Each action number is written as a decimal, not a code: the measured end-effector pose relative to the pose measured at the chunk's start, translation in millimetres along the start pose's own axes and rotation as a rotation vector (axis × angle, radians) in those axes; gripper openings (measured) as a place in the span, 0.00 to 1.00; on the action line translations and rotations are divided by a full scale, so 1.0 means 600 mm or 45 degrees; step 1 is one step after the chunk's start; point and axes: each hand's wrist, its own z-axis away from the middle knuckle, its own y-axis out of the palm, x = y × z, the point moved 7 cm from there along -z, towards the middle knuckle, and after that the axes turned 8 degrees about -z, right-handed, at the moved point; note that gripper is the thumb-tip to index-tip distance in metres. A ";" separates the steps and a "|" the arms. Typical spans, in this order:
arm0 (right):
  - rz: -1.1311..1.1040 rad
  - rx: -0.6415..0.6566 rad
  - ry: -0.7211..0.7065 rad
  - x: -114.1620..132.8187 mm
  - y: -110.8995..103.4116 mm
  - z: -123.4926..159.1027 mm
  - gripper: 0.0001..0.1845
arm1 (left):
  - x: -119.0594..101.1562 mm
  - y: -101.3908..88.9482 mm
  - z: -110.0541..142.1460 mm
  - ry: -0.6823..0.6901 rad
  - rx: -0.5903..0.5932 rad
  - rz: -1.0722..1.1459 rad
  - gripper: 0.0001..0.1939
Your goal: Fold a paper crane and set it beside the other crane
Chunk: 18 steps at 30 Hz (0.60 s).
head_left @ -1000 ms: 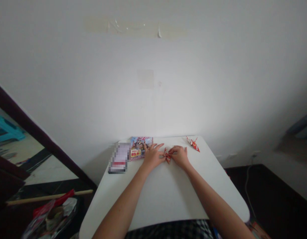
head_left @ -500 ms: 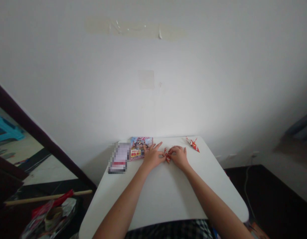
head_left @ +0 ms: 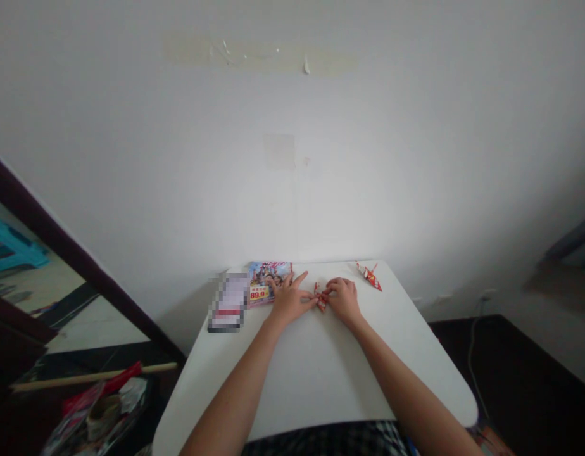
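A small red-and-white piece of folded paper (head_left: pixel 321 306) lies on the white table between my two hands. My left hand (head_left: pixel 290 302) holds its left edge with the thumb side, the other fingers spread over a colourful printed flyer (head_left: pixel 261 295). From the other side, my right hand (head_left: pixel 344 297) pinches the paper with curled fingers. The fingertips partly cover it, so its exact folds are hard to make out. Further right and back rests a red-and-white origami crane (head_left: pixel 370 277).
The white table (head_left: pixel 311 380) stands against a pale wall (head_left: pixel 416 158). A phone (head_left: pixel 228 304), blurred out, lies at the table's left edge beside the flyer. On the left floor are a wooden stick (head_left: pixel 150 369) and a bag of odds and ends (head_left: pixel 102 411).
Both hands stay at the folded paper, with only a slight shift of the right fingers. The whole view has moved a little.
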 end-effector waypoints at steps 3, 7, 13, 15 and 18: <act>-0.007 0.014 -0.016 -0.005 0.000 -0.001 0.05 | -0.008 -0.002 0.001 0.042 -0.070 -0.007 0.10; 0.025 0.019 -0.024 -0.009 0.002 -0.003 0.07 | -0.009 -0.001 -0.002 0.043 -0.092 0.021 0.08; 0.073 0.010 -0.030 -0.006 0.002 -0.004 0.08 | -0.008 -0.001 -0.003 0.043 -0.108 0.071 0.07; 0.072 -0.003 -0.035 -0.004 0.000 -0.003 0.08 | -0.009 -0.001 -0.003 0.057 -0.120 0.077 0.06; 0.080 -0.015 -0.046 -0.001 -0.002 -0.001 0.07 | -0.009 -0.002 -0.002 0.055 -0.136 0.062 0.05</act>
